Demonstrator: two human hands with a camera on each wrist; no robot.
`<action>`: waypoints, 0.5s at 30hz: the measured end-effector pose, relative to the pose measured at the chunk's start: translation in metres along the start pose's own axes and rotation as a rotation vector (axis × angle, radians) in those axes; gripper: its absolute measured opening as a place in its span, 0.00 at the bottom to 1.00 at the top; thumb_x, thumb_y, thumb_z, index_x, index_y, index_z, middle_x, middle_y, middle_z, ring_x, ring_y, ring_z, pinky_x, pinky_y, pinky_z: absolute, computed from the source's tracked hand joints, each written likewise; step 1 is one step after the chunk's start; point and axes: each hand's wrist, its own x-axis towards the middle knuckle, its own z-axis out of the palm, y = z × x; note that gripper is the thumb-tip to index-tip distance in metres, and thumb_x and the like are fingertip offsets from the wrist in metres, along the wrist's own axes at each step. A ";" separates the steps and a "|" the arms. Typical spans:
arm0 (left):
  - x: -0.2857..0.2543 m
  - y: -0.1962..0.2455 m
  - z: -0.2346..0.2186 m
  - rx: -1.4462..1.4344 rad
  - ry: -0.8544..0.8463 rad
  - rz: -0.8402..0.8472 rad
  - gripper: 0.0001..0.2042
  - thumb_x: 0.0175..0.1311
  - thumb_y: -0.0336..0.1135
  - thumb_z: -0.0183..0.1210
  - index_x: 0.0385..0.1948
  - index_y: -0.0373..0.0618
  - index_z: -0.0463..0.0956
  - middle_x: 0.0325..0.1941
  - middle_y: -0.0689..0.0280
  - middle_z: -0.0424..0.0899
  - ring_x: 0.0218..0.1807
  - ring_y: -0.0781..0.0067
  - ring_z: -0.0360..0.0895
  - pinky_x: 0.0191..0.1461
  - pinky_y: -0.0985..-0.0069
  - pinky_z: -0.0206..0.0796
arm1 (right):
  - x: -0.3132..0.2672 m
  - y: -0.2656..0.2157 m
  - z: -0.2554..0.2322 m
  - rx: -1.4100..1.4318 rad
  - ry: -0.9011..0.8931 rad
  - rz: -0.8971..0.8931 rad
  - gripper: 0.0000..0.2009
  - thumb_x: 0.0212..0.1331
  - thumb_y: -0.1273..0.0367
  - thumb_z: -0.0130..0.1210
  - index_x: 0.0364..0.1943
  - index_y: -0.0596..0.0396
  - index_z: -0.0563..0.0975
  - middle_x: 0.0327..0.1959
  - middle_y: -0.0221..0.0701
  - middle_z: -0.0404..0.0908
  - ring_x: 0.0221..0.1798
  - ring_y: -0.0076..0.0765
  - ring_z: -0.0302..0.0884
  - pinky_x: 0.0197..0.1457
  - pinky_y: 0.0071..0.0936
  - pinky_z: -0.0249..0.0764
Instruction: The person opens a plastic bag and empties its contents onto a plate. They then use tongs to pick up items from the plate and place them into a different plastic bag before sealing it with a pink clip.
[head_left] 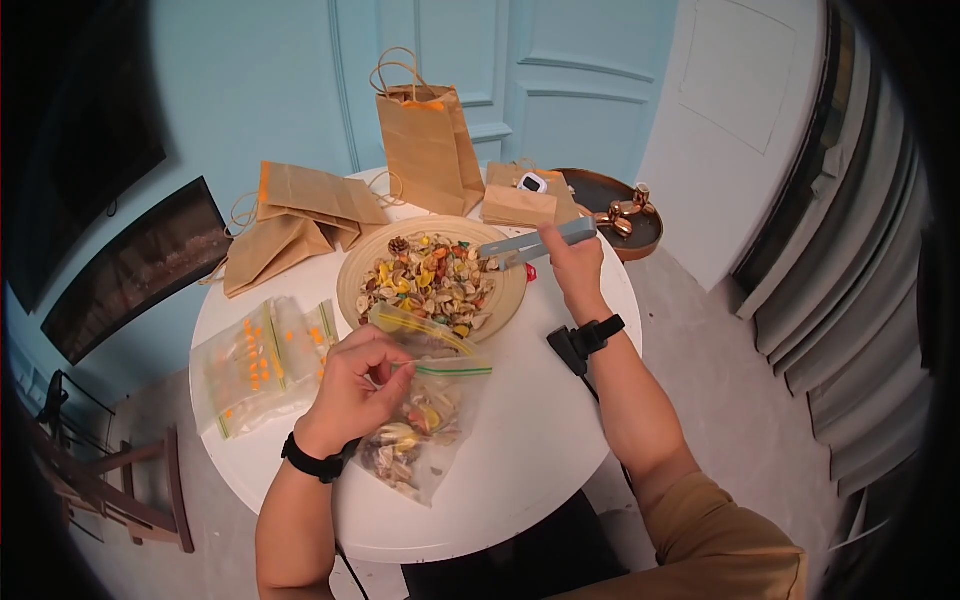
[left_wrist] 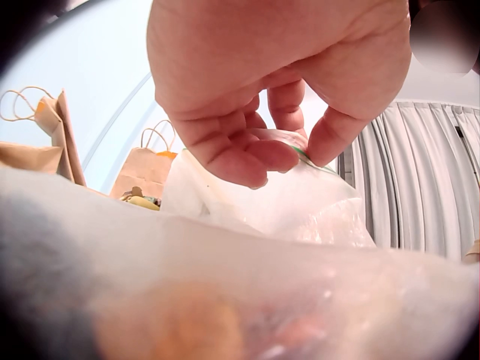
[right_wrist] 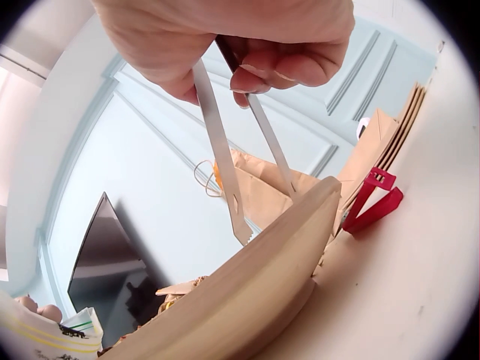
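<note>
My left hand [head_left: 362,388] pinches the green-striped top edge of a clear zip bag [head_left: 447,405] that holds dried flowers and petals; in the left wrist view the fingers [left_wrist: 270,161] grip its rim. My right hand [head_left: 574,265] holds metal tongs [head_left: 535,243], their tips over the right side of a round wooden plate [head_left: 352,262] heaped with dried potpourri [head_left: 425,283]. In the right wrist view the tong arms [right_wrist: 217,142] stand apart above the plate's rim [right_wrist: 300,232]. Whether the tips hold a piece is unclear.
Empty-looking zip bags [head_left: 255,365] lie at the table's left. Brown paper bags [head_left: 425,150] stand and lie along the back. A red clip [right_wrist: 373,202] sits beside the plate. A dark round tray [head_left: 640,240] with a shiny balloon-dog figure is at back right.
</note>
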 end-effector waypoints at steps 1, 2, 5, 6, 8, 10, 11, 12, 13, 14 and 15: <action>0.000 0.000 0.000 0.001 -0.002 0.005 0.02 0.57 0.23 0.64 0.31 0.39 0.82 0.29 0.67 0.74 0.26 0.79 0.67 0.29 0.80 0.60 | 0.000 0.001 -0.001 0.004 -0.026 0.039 0.18 0.56 0.57 0.67 0.29 0.62 0.84 0.26 0.31 0.84 0.30 0.25 0.78 0.35 0.27 0.73; 0.000 0.001 -0.001 0.006 -0.008 0.001 0.02 0.58 0.22 0.64 0.31 0.38 0.82 0.30 0.67 0.75 0.26 0.79 0.68 0.30 0.81 0.61 | 0.001 0.003 -0.001 0.008 -0.054 0.076 0.18 0.56 0.57 0.67 0.30 0.61 0.84 0.26 0.30 0.83 0.29 0.24 0.77 0.34 0.26 0.73; 0.000 0.004 -0.002 0.014 -0.009 -0.014 0.01 0.58 0.22 0.63 0.30 0.38 0.81 0.30 0.67 0.76 0.27 0.81 0.71 0.31 0.82 0.63 | 0.001 0.004 0.003 0.107 -0.138 0.170 0.17 0.57 0.57 0.67 0.31 0.60 0.83 0.24 0.27 0.80 0.26 0.22 0.73 0.30 0.24 0.69; 0.000 0.005 -0.002 0.012 -0.010 -0.018 0.01 0.58 0.22 0.63 0.30 0.38 0.81 0.30 0.67 0.75 0.27 0.81 0.71 0.31 0.82 0.63 | 0.000 0.004 0.004 0.157 -0.164 0.199 0.16 0.57 0.58 0.67 0.31 0.60 0.82 0.24 0.26 0.79 0.25 0.21 0.72 0.29 0.23 0.68; 0.001 0.005 -0.002 0.012 -0.010 -0.016 0.02 0.58 0.22 0.63 0.30 0.38 0.81 0.30 0.67 0.75 0.27 0.80 0.71 0.31 0.82 0.63 | -0.002 0.002 0.006 0.197 -0.208 0.227 0.14 0.59 0.59 0.66 0.33 0.56 0.79 0.22 0.24 0.76 0.21 0.18 0.68 0.23 0.19 0.64; 0.000 0.004 -0.001 0.015 -0.005 -0.010 0.02 0.58 0.22 0.63 0.31 0.38 0.81 0.30 0.67 0.75 0.27 0.80 0.71 0.31 0.82 0.63 | -0.003 0.001 0.010 0.226 -0.249 0.243 0.13 0.60 0.59 0.65 0.34 0.54 0.77 0.21 0.23 0.74 0.19 0.17 0.66 0.21 0.18 0.62; -0.001 0.003 -0.001 0.017 -0.005 -0.014 0.02 0.58 0.22 0.63 0.31 0.38 0.81 0.30 0.67 0.75 0.27 0.80 0.71 0.31 0.82 0.63 | -0.004 0.001 0.011 0.235 -0.268 0.245 0.13 0.60 0.59 0.65 0.33 0.53 0.77 0.21 0.23 0.74 0.19 0.18 0.66 0.21 0.18 0.63; -0.001 0.004 -0.001 0.018 -0.008 -0.017 0.02 0.58 0.22 0.63 0.31 0.38 0.81 0.30 0.67 0.75 0.27 0.80 0.71 0.31 0.82 0.63 | -0.005 0.002 0.011 0.244 -0.284 0.247 0.13 0.60 0.59 0.65 0.33 0.53 0.77 0.21 0.23 0.74 0.20 0.18 0.67 0.22 0.18 0.63; 0.000 0.004 -0.001 0.020 -0.012 -0.018 0.02 0.58 0.22 0.63 0.31 0.38 0.81 0.29 0.67 0.75 0.27 0.80 0.71 0.30 0.82 0.64 | -0.006 0.003 0.010 0.236 -0.302 0.267 0.13 0.60 0.59 0.66 0.33 0.53 0.77 0.21 0.23 0.74 0.20 0.18 0.67 0.22 0.18 0.64; 0.000 0.005 -0.001 0.017 -0.015 -0.020 0.02 0.58 0.22 0.63 0.31 0.38 0.81 0.30 0.67 0.75 0.27 0.80 0.71 0.30 0.82 0.64 | -0.005 0.004 0.010 0.230 -0.319 0.285 0.13 0.60 0.59 0.66 0.33 0.53 0.77 0.22 0.23 0.74 0.20 0.18 0.67 0.23 0.19 0.64; 0.000 0.005 -0.001 0.015 -0.018 -0.019 0.02 0.58 0.22 0.63 0.31 0.38 0.81 0.30 0.67 0.76 0.27 0.80 0.71 0.30 0.82 0.64 | -0.004 0.005 0.010 0.225 -0.335 0.302 0.13 0.60 0.59 0.66 0.32 0.52 0.77 0.22 0.23 0.74 0.20 0.18 0.68 0.23 0.19 0.65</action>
